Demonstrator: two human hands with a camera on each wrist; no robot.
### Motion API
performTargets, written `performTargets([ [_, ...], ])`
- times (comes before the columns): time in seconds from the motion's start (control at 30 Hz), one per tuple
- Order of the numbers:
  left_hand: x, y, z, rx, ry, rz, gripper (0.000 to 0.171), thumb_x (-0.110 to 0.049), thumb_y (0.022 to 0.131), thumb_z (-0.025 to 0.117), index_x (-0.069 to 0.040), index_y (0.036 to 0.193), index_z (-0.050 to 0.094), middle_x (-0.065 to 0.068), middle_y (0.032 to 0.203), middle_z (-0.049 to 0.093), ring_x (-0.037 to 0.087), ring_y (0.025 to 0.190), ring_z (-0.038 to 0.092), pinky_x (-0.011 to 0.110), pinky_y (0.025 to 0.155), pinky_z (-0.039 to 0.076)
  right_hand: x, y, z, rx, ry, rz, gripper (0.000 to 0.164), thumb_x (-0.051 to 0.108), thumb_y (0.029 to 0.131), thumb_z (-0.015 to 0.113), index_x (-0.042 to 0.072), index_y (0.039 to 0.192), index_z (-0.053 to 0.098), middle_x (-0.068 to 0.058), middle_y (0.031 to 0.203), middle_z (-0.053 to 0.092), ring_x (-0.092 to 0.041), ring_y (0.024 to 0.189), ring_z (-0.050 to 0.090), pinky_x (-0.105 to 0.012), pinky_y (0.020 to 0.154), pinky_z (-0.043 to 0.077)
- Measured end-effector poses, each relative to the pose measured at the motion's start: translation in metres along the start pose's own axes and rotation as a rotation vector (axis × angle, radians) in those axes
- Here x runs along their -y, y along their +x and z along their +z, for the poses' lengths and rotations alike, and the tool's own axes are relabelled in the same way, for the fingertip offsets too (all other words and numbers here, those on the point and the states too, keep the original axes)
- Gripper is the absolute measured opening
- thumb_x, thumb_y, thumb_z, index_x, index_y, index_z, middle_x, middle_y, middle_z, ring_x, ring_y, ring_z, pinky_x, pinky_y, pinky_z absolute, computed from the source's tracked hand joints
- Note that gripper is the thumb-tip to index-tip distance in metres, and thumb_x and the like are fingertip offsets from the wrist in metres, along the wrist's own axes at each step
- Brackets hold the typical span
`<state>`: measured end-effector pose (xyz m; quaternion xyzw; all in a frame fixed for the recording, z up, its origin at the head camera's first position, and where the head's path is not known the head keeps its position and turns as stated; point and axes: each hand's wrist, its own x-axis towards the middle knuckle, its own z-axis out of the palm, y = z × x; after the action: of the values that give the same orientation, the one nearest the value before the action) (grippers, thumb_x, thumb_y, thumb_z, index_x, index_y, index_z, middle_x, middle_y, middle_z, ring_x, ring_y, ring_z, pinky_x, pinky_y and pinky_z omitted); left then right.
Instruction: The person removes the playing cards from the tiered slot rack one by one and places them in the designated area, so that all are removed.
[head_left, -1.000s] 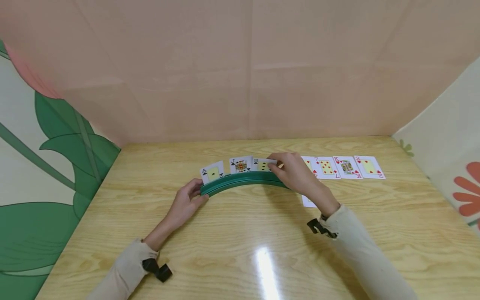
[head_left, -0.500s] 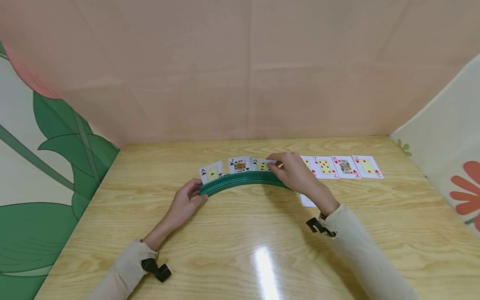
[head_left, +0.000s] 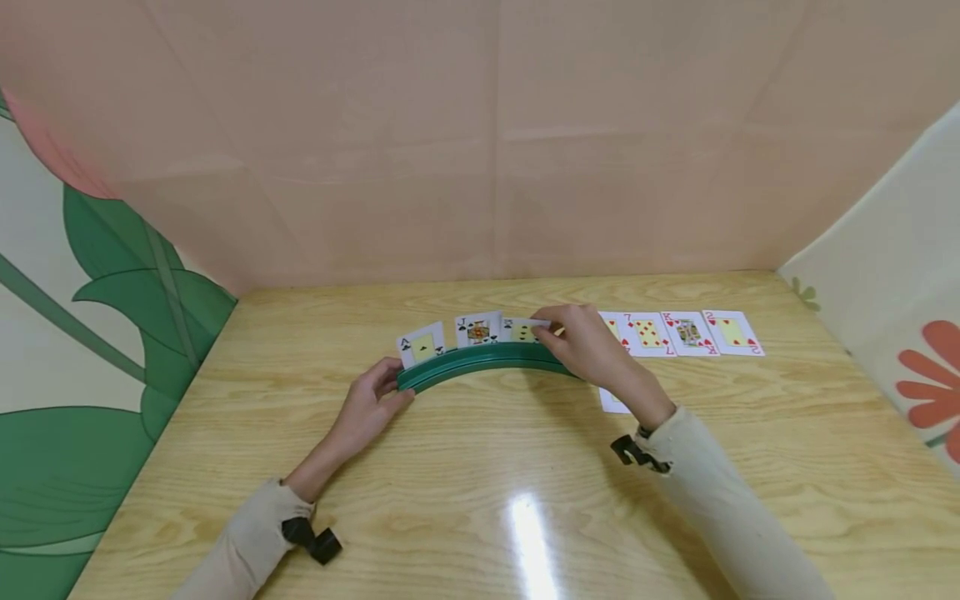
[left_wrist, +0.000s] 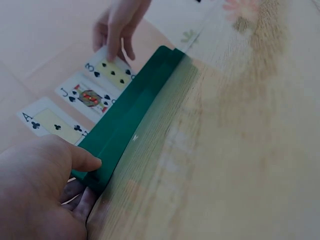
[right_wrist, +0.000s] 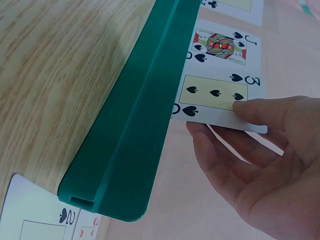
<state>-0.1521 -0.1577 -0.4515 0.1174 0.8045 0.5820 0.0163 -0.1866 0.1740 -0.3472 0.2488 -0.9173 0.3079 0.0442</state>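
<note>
In the head view, the right hand (head_left: 588, 343) hides the 3-o'clock end of the green holder (head_left: 487, 357) and most of a red card (head_left: 613, 324), its rank unclear; another card (head_left: 611, 402), at 5 o'clock from that hand, lies largely behind the forearm (head_left: 647, 400), its face unreadable. The holder covers the lower edges of the ace of clubs (head_left: 422, 344), jack of spades (head_left: 478, 331) and three of spades (head_left: 520, 331). The left sleeve (head_left: 247, 533) runs off at 7 o'clock, the right sleeve (head_left: 727, 500) at 5.

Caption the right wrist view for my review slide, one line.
Right hand pinches the three of spades at the green card holder, beside the jack of spades.
</note>
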Motion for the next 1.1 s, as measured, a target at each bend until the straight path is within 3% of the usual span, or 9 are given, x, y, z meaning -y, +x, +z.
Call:
performTargets([
  [0.13, -0.004, 0.000, 0.001, 0.005, 0.004, -0.006, 0.037, 0.003, 0.093, 0.065, 0.005, 0.128, 0.055, 0.022, 0.132, 0.057, 0.033, 0.123, 0.056, 0.042, 0.107, 0.047, 0.000, -0.001, 0.000, 0.001, 0.004, -0.013, 0.017, 0.005, 0.096, 0.064, 0.000, 0.108, 0.074, -0.014, 0.105, 0.073, -0.023, 0.088, 0.071, -0.037, 0.071, 0.062],
  [0.33, -0.031, -0.008, -0.001, 0.022, 0.009, -0.002, 0.035, 0.006, 0.093, 0.063, 0.008, 0.126, 0.055, 0.024, 0.131, 0.057, 0.034, 0.122, 0.057, 0.045, 0.106, 0.047, 0.001, -0.001, -0.001, 0.003, 0.015, -0.032, 0.016, 0.004, 0.096, 0.064, 0.000, 0.107, 0.075, -0.015, 0.105, 0.073, -0.023, 0.087, 0.070, -0.036, 0.069, 0.062],
  [0.43, -0.036, -0.010, -0.001, 0.021, 0.008, 0.005, 0.034, 0.006, 0.093, 0.063, 0.008, 0.126, 0.055, 0.024, 0.130, 0.057, 0.035, 0.121, 0.057, 0.045, 0.106, 0.047, 0.001, -0.002, -0.002, -0.002, 0.014, -0.033, 0.016, 0.004, 0.096, 0.064, 0.001, 0.108, 0.075, -0.015, 0.105, 0.073, -0.023, 0.087, 0.070, -0.036, 0.070, 0.062],
  [1.1, -0.035, -0.009, -0.001, 0.023, 0.005, 0.008, 0.034, 0.006, 0.093, 0.063, 0.008, 0.126, 0.055, 0.024, 0.131, 0.057, 0.033, 0.123, 0.056, 0.043, 0.107, 0.047, 0.007, -0.004, -0.011, -0.013, 0.002, 0.014, 0.020, 0.010, 0.099, 0.062, 0.002, 0.112, 0.074, -0.013, 0.106, 0.074, -0.023, 0.089, 0.071, -0.039, 0.074, 0.062],
])
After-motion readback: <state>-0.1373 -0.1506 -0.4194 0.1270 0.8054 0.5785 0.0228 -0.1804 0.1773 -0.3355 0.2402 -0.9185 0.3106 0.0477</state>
